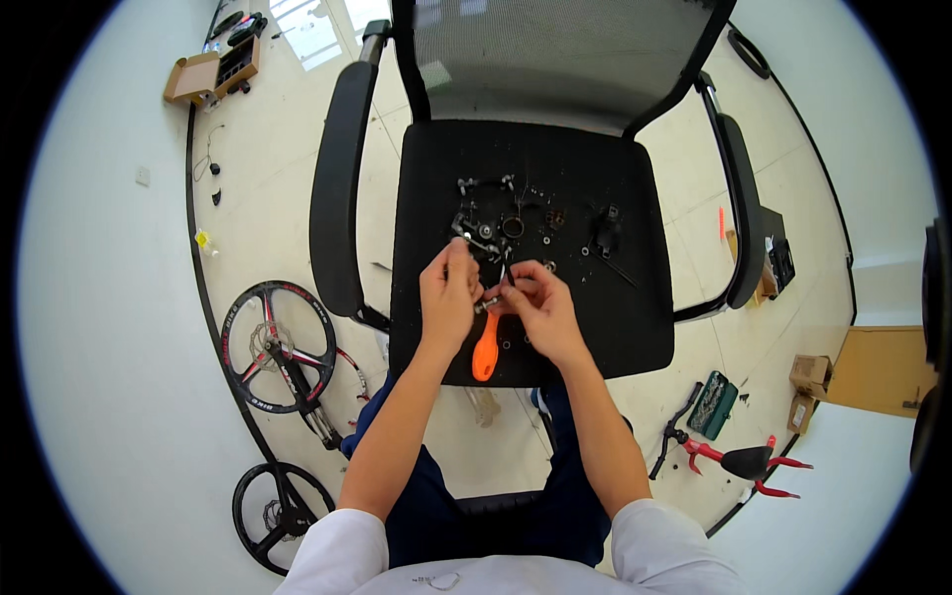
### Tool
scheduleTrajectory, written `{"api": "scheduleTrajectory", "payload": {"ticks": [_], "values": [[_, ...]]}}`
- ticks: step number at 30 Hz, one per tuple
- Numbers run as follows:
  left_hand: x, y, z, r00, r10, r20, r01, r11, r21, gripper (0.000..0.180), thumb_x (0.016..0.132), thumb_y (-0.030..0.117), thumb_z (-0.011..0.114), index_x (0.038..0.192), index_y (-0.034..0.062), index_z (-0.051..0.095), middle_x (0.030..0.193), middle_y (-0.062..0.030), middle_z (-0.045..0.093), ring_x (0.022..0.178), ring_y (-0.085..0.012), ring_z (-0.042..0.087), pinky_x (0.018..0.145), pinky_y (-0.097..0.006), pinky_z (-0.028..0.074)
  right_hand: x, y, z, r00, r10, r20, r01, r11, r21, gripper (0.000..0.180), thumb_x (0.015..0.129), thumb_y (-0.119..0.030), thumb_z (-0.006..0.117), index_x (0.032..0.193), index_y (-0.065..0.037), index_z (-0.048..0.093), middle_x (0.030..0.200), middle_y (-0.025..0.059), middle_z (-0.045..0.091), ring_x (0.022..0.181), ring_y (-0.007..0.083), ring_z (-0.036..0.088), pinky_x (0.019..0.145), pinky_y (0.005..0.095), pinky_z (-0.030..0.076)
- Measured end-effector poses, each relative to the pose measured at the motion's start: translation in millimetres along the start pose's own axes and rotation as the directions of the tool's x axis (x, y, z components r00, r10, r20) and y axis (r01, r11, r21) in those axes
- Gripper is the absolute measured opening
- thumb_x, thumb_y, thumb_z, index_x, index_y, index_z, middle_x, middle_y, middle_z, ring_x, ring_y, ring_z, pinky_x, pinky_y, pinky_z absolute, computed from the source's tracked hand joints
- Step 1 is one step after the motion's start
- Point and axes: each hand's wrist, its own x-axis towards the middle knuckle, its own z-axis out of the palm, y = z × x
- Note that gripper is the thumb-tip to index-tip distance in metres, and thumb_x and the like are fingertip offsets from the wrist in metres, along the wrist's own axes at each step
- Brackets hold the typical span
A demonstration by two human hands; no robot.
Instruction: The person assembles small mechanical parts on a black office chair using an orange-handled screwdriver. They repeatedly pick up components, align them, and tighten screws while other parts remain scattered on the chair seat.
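Note:
My left hand (451, 294) is closed, its fingers and thumb bent together over the front half of the black chair seat (615, 337). What it pinches is too small to make out. My right hand (543, 309) meets it from the right, fingertips pinched around a small thin dark piece (507, 270). Just below both hands an orange tool handle (485, 352) points toward me; its working end is hidden by the fingers. Beyond the left fingertips lie a silver-and-black metal part (476, 233) and a dark ring (513, 227).
A metal bracket (486, 183), a dark mechanism (607, 230) and several small washers and screws are spread over the seat. Armrests flank it. Wheels (279, 346) lean at left. At right are a red bicycle frame part (706, 452), a green tool case (712, 405) and cardboard boxes (811, 375).

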Motion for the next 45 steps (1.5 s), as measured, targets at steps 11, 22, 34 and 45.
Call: {"api": "scheduleTrajectory", "payload": {"ticks": [11, 22, 34, 45], "values": [[3.0, 14.5, -1.6, 0.958, -0.280, 0.057, 0.268, 0.949, 0.168, 0.030, 0.101, 0.033, 0.053, 0.088, 0.0060, 0.054, 0.076, -0.0021, 0.055, 0.066, -0.0106, 0.055, 0.062, -0.024, 0.047, 1.2, -10.1, -10.9, 0.980, -0.026, -0.198, 0.100, 0.923, 0.371, 0.005, 0.093, 0.003, 0.058, 0.097, 0.003, 0.060, 0.109, 0.0205, 0.066, 0.091, 0.0269, 0.070, 0.078, 0.0334, 0.061], [-19.2, -0.4, 17.6, 0.891, -0.307, 0.333, 0.130, 0.877, 0.462, 0.021, 0.100, 0.023, 0.054, 0.096, 0.0027, 0.053, 0.071, -0.0051, 0.059, 0.063, -0.0112, 0.059, 0.057, -0.023, 0.046, 4.4, -4.6, -17.2, 0.832, -0.260, -0.490, 0.283, 0.959, -0.027, 0.013, 0.092, 0.009, 0.053, 0.090, 0.006, 0.065, 0.108, 0.0197, 0.067, 0.091, 0.0250, 0.070, 0.075, 0.0295, 0.060], [-1.3, 4.8, 2.9, 0.937, -0.325, 0.130, 0.301, 0.937, 0.179, 0.036, 0.104, 0.034, 0.041, 0.095, 0.0019, 0.055, 0.067, -0.0072, 0.062, 0.057, -0.0160, 0.062, 0.050, -0.024, 0.046, 6.0, 0.9, -20.4, 0.848, -0.380, -0.370, 0.244, 0.899, -0.364, 0.016, 0.087, 0.008, 0.059, 0.101, 0.001, 0.064, 0.097, 0.0123, 0.070, 0.082, 0.0188, 0.070, 0.076, 0.0276, 0.055], [-10.0, -1.2, 11.5, 0.980, -0.021, 0.196, -0.129, 0.684, 0.718, 0.023, 0.098, 0.019, 0.054, 0.092, -0.0020, 0.060, 0.064, -0.0072, 0.062, 0.055, -0.0125, 0.060, 0.053, -0.025, 0.046, 2.0, -13.7, -33.1, 0.932, -0.351, -0.091, 0.282, 0.859, -0.427, 0.038, 0.082, -0.011, 0.072, 0.117, 0.000, 0.062, 0.112, 0.0121, 0.068, 0.107, 0.0223, 0.064, 0.093, 0.0335, 0.050]]}}
